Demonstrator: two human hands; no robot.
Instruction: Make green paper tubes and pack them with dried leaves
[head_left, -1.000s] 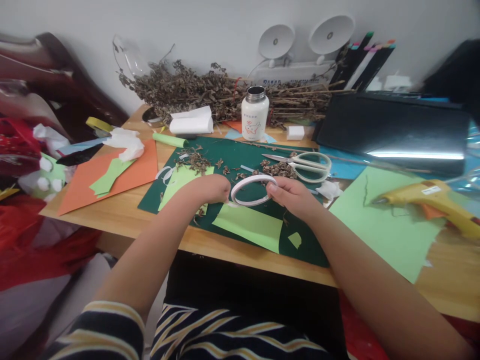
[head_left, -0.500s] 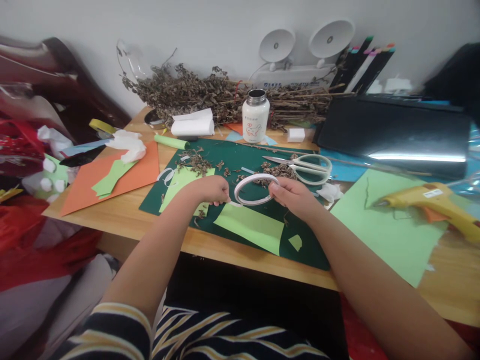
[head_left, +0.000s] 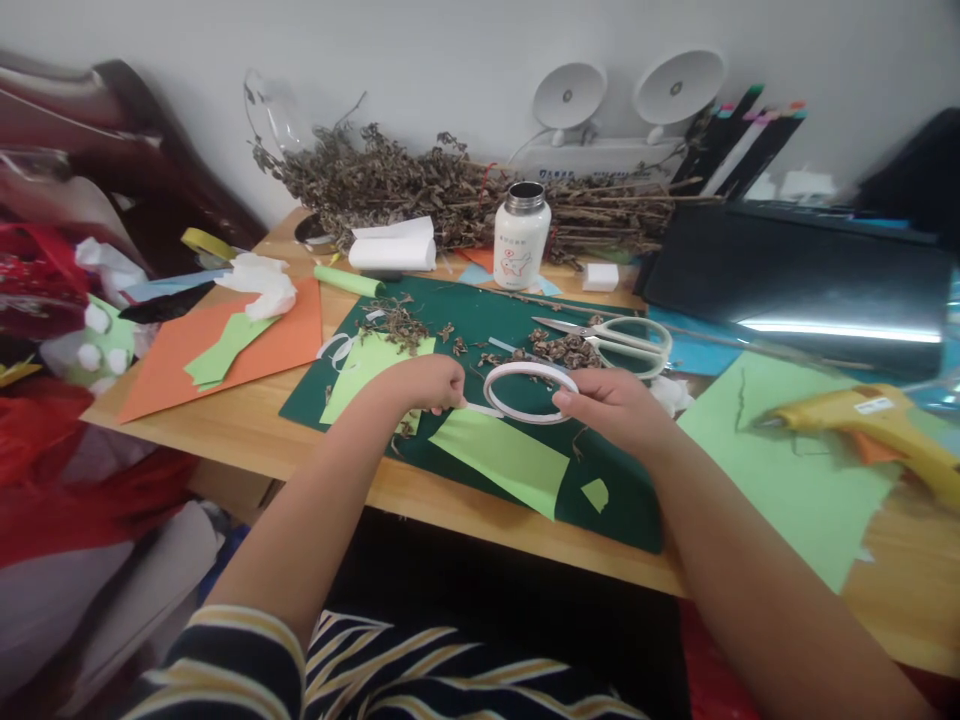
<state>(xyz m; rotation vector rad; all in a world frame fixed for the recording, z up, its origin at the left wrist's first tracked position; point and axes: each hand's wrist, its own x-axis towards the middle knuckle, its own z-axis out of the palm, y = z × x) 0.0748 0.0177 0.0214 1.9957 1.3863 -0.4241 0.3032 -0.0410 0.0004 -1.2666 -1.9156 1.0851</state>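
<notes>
My right hand (head_left: 611, 408) grips a thin white roll of tape (head_left: 529, 391) by its right rim, just above the dark green mat (head_left: 480, 320). My left hand (head_left: 427, 384) pinches the loose white end of the tape, pulled a short way out to the left. Below both hands lies a light green paper strip (head_left: 506, 458). A second light green sheet (head_left: 367, 362) lies under my left wrist, and a small green scrap (head_left: 595, 493) sits to the lower right.
White-handled scissors (head_left: 615, 338) and dried plant bits lie behind the roll. A white bottle (head_left: 520, 236), dried branches (head_left: 450, 190) and a paper roll (head_left: 394, 246) stand at the back. Orange paper (head_left: 225, 345) lies left; a yellow glue gun (head_left: 862, 420) rests on green paper right.
My hands have drawn slightly apart, and a short length of tape now stretches from the roll to my left fingers. The view has shifted a little.
</notes>
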